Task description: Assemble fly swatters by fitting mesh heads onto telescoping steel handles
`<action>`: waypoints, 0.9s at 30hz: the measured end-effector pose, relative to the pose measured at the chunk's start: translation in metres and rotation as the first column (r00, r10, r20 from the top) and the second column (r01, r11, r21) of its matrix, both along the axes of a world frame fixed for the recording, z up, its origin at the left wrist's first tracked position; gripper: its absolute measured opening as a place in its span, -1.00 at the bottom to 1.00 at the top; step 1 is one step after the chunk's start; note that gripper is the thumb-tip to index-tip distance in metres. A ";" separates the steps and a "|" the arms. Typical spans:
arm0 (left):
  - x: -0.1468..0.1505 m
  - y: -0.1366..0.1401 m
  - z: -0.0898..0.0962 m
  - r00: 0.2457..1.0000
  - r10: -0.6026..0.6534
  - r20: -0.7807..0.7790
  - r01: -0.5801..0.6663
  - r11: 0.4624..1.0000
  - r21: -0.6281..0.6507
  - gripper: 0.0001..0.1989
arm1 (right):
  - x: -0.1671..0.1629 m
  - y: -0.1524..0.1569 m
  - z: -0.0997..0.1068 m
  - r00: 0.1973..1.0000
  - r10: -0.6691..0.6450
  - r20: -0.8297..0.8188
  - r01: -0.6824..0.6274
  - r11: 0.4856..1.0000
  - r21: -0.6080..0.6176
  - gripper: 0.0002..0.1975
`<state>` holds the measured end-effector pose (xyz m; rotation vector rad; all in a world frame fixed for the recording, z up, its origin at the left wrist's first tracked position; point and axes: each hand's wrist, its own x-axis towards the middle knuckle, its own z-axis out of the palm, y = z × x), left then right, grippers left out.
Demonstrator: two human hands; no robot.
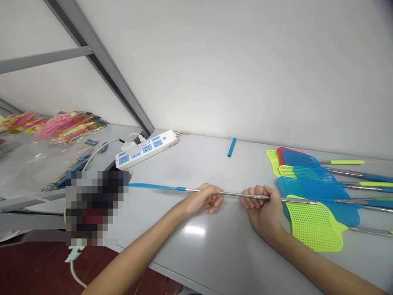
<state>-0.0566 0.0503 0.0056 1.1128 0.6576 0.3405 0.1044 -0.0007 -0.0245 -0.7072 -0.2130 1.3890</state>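
Note:
A blue fly swatter (pixel 156 186) lies level across the middle of the view, its head turned edge-on to the left and its bare telescopic metal rod running right. My left hand (pixel 208 196) is closed round the rod near the blue neck. Farther along, my right hand (pixel 262 205) wraps its fingers round the thicker section, and the rod's end sticks out past it. That end passes over a yellow-green fly swatter (pixel 319 229) on the table. A short blue sleeve (pixel 231 147) lies apart, beyond both hands.
Several blue, red and yellow-green swatters (pixel 307 188) are piled at the right. A white power strip (pixel 147 149) with plugs and cables stands at the back left. Bagged colourful items (pixel 72 127) lie farther left. A pixelated patch hides part of the left side. A grey post (pixel 113 69) rises behind.

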 end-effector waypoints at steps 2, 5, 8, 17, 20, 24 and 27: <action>0.000 -0.001 -0.001 0.999 -0.047 0.014 0.047 0.999 -0.018 -0.64 | 0.000 -0.001 -0.001 1.000 -0.019 0.020 0.018 1.000 0.014 -0.64; 0.001 -0.004 -0.004 0.995 -0.093 0.041 0.096 0.993 -0.070 -0.61 | -0.002 -0.004 -0.002 0.997 -0.078 0.025 0.078 0.997 0.024 -0.65; 0.005 -0.009 -0.006 0.992 -0.115 0.053 0.120 0.988 -0.098 -0.59 | -0.003 -0.006 -0.003 0.995 -0.089 0.035 0.088 0.996 0.035 -0.65; 0.017 -0.020 -0.006 0.977 -0.198 0.078 0.204 0.975 -0.085 -0.55 | -0.007 -0.010 -0.002 0.996 -0.030 0.088 0.026 0.999 0.041 -0.65; 0.018 -0.020 -0.004 0.973 -0.213 0.085 0.220 0.972 -0.084 -0.55 | -0.008 -0.011 -0.001 0.995 -0.001 0.096 -0.003 0.999 0.042 -0.65; 0.018 -0.020 -0.003 0.977 -0.206 0.051 0.209 0.976 -0.067 -0.53 | -0.009 -0.011 -0.001 0.989 0.045 0.141 -0.053 0.997 0.052 -0.64; 0.017 -0.018 -0.002 0.981 -0.193 0.004 0.193 0.981 -0.009 -0.50 | -0.008 -0.009 -0.003 0.984 0.070 0.165 -0.079 0.996 0.050 -0.64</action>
